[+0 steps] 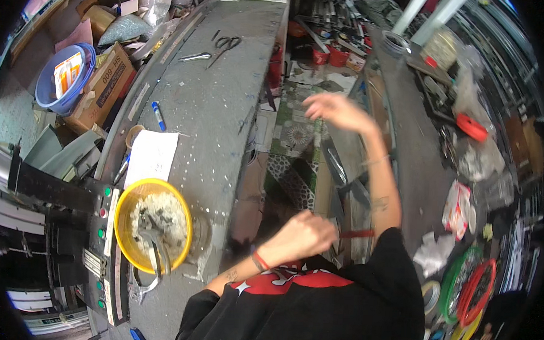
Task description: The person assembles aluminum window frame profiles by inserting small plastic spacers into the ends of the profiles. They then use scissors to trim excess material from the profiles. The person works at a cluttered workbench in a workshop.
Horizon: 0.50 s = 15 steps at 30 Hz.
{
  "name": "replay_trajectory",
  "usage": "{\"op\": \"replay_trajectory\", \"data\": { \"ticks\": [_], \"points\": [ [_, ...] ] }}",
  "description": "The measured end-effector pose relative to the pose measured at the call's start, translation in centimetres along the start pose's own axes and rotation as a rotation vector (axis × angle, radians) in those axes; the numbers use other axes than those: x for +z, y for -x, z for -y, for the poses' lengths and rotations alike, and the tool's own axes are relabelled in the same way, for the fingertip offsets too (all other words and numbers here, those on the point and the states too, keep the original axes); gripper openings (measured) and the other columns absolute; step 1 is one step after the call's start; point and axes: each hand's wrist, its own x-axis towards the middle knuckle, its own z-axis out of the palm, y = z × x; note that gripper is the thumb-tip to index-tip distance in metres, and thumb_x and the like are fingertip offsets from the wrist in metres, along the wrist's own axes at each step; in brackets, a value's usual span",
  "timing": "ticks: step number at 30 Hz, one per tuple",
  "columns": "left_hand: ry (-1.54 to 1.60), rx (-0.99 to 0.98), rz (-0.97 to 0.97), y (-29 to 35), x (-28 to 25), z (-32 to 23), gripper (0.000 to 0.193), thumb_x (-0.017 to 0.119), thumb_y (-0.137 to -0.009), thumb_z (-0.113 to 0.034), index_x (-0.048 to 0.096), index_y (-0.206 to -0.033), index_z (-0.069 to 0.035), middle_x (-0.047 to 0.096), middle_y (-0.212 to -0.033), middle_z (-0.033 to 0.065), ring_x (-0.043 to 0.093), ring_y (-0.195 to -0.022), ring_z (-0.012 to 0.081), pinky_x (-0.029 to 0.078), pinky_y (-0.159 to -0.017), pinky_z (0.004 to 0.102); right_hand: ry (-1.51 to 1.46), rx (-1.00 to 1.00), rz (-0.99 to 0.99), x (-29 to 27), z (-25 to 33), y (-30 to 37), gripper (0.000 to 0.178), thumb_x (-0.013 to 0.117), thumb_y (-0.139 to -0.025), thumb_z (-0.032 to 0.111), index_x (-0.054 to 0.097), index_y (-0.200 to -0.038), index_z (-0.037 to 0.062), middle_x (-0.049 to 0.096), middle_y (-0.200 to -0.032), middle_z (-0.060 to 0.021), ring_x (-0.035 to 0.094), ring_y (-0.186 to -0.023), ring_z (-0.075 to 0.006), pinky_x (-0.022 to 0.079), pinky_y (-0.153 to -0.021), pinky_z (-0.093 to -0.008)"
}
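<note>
My left hand (310, 232) is closed in a fist in front of my black shirt; whatever its fingers may hold is hidden. Further out and to the right, my right hand (339, 112) is raised over the aisle, its fingers stretched out, slightly blurred, with nothing seen in them. A short red strip (358, 234) shows just right of my left fist; I cannot tell whether the two touch. On the grey bench (217, 105) to the left, a yellow basket (189, 227) holds whitish bits and a pair of metal pliers (152, 234), handles over the rim.
White paper (152, 157), a blue pen (158, 116) and scissors (225, 47) lie on the bench. At far left stand a panel with green buttons (102, 233), a cardboard box (104, 87) and a blue tub (51, 97). A cluttered second bench (409, 140) runs along the right.
</note>
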Motion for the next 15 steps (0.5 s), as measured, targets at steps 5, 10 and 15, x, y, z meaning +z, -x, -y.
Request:
{"op": "replay_trajectory", "data": {
  "ticks": [5,10,15],
  "points": [
    [0.007,-0.643,-0.071,-2.3,-3.5,12.3,0.023,0.056,-0.092,-0.026,0.061,-0.094,-0.003,0.065,-0.093,0.0164,0.062,-0.092,0.0345,0.048,-0.079,0.044,0.225,0.181,-0.679,-19.5,-2.1,0.4,0.034,0.047,-0.1,0.029,0.062,-0.12,0.0055,0.067,-0.1,-0.0026,0.061,-0.089,-0.0101,0.047,-0.078,-0.0247],
    [-0.113,-0.996,0.086,-3.0,-4.6,22.8,0.039,0.057,-0.091,-0.041,0.059,-0.101,-0.004,0.066,-0.096,0.0199,0.063,-0.092,0.038,0.049,-0.075,0.0469,0.361,0.362,-1.144,-36.0,-8.6,4.8,0.034,0.056,-0.095,0.03,0.068,-0.11,0.0024,0.069,-0.087,-0.0044,0.063,-0.076,-0.0112,0.049,-0.063,-0.0278],
    [-0.142,-1.104,0.369,-11.1,-3.1,31.7,0.046,0.056,-0.09,-0.045,0.059,-0.111,-0.004,0.066,-0.102,0.0204,0.062,-0.098,0.0391,0.049,-0.079,0.0475,0.817,0.629,-1.038,-48.1,-16.7,6.6,0.031,0.059,-0.088,0.023,0.068,-0.102,-0.003,0.069,-0.083,-0.0185,0.067,-0.077,-0.0248,0.051,-0.066,-0.0364]
  ]
}}
